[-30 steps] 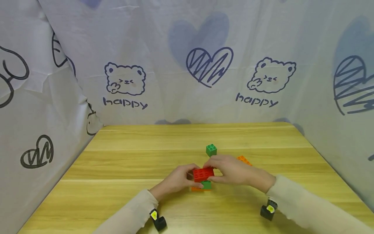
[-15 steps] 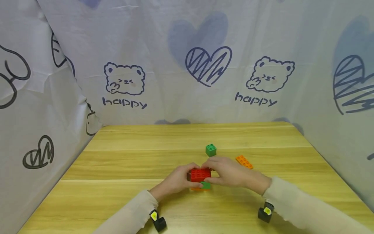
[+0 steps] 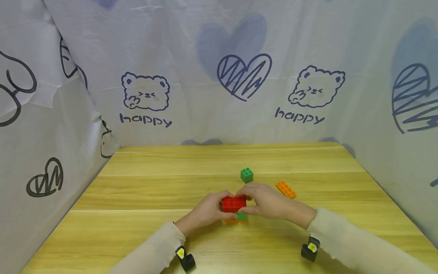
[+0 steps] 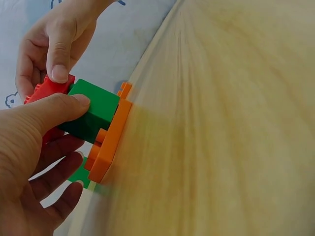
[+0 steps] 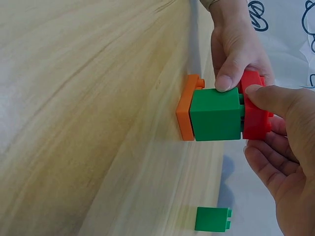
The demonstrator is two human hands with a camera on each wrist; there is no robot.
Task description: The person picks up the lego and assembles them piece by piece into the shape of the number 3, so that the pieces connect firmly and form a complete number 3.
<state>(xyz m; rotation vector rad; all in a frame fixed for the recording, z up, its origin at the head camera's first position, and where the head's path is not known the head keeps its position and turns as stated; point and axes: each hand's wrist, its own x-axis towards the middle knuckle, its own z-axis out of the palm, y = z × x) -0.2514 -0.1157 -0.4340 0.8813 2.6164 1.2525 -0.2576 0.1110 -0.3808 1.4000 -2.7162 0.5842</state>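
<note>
A red toy brick (image 3: pixel 234 204) sits over a green brick (image 5: pixel 215 115), which stands on a flat orange brick (image 5: pixel 185 109) on the table. In the right wrist view some green studs show in a narrow gap under the red brick. My left hand (image 3: pixel 208 210) pinches the green brick, its thumb on the near face and its fingers behind. From the other side my right hand (image 3: pixel 268 201) holds the red brick between thumb and fingers. Parts of the stack are hidden behind both hands in the head view.
Behind the stack stands a loose green brick (image 3: pixel 246 175). A second flat orange brick (image 3: pixel 286 189) lies beyond my right hand. The wooden table (image 3: pixel 154 186) meets a patterned cloth (image 3: pixel 195 95) at its back and sides.
My right hand has shifted left and slightly down, bringing the red brick from a tilt into line over the green one. The loose orange brick is now fully uncovered. My left hand barely moved.
</note>
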